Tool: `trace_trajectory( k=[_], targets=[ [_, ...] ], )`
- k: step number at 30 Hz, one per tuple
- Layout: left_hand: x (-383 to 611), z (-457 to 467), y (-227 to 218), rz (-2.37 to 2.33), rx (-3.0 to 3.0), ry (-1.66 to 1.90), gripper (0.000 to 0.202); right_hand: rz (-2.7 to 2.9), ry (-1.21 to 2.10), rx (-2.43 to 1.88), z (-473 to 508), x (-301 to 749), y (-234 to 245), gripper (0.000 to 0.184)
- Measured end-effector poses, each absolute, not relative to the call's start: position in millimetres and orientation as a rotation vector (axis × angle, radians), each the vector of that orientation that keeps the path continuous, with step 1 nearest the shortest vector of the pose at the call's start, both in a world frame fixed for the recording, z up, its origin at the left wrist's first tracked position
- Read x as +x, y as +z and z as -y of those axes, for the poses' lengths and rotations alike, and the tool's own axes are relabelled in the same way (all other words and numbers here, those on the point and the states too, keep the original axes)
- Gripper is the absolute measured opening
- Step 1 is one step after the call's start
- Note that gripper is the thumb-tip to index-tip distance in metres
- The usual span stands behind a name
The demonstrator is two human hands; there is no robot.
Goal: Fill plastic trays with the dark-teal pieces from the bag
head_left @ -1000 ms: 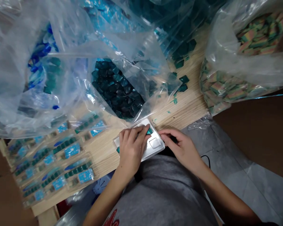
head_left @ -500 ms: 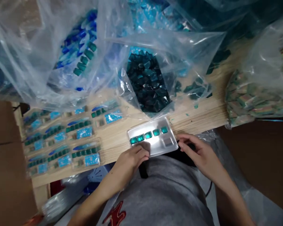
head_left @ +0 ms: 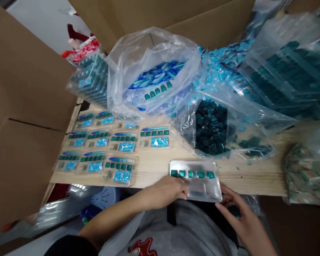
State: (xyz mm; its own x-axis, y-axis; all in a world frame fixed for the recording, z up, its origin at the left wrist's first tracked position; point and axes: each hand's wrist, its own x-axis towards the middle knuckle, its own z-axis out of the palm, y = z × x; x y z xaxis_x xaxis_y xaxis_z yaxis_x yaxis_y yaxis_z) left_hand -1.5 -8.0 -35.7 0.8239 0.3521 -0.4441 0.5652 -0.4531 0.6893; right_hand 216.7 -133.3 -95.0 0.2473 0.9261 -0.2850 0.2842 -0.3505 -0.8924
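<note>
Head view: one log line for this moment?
left hand: on tray left edge | right hand: open, by tray's right corner | tray: five green tiles in a row | table: filled packs at left

Left hand (head_left: pixel 170 190) grips the near left edge of a clear tray (head_left: pixel 194 179) holding five teal tiles (head_left: pixel 192 174) in a row. Right hand (head_left: pixel 238 213) touches the tray's near right corner. Filled packs (head_left: pixel 117 170) lie left on the worktop (head_left: pixel 245 174).
</note>
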Motion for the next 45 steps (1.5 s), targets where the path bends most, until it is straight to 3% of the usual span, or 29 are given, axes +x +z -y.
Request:
trace_trajectory(
  k=[13, 20, 25, 28, 31, 35, 40, 42, 45],
  targets=[
    [-7.8, 1.2, -35.5, -0.551, 2.021, -0.190, 0.027, 1.060, 1.244, -1.815, 129.9, 206.1, -75.2, 0.045],
    [12.0, 50.3, -46.5, -0.815, 2.725, -0.259, 0.021, 1.088, 1.206, -1.836, 130.2, 199.7, -74.3, 0.050],
    [15.1, 55.9, -42.7, -0.654, 2.854, 0.167, 0.009, 1.111, 1.169, -1.908, 131.0, 197.9, -74.8, 0.052],
    [3.5, 43.0, -24.1, -0.643, 2.720, 0.489, 0.013, 1.112, 1.164, -1.881, 131.2, 197.6, -75.5, 0.045],
    [-15.4, 29.6, 3.1, -0.617, 2.541, 0.545, 0.021, 1.110, 1.141, -1.852, 132.5, 199.6, -79.0, 0.044],
    [-45.9, 9.8, 44.1, -0.879, 2.131, 0.660, 0.021, 1.123, 1.073, -1.887, 136.5, 207.8, -90.8, 0.046],
    [-67.9, -52.0, 65.3, -1.244, 2.145, 1.379, 0.001, 1.121, 0.993, -1.914, 137.8, 226.5, -103.9, 0.049],
    [-65.0, -92.9, 54.1, -1.404, 2.415, 1.412, 0.002, 1.118, 1.007, -1.939, 138.7, 235.2, -102.4, 0.049],
    [-48.5, -155.8, 19.8, -1.545, 2.647, 1.056, 0.009, 1.055, 0.917, -1.979, 142.1, 244.6, -94.1, 0.047]
  ],
)
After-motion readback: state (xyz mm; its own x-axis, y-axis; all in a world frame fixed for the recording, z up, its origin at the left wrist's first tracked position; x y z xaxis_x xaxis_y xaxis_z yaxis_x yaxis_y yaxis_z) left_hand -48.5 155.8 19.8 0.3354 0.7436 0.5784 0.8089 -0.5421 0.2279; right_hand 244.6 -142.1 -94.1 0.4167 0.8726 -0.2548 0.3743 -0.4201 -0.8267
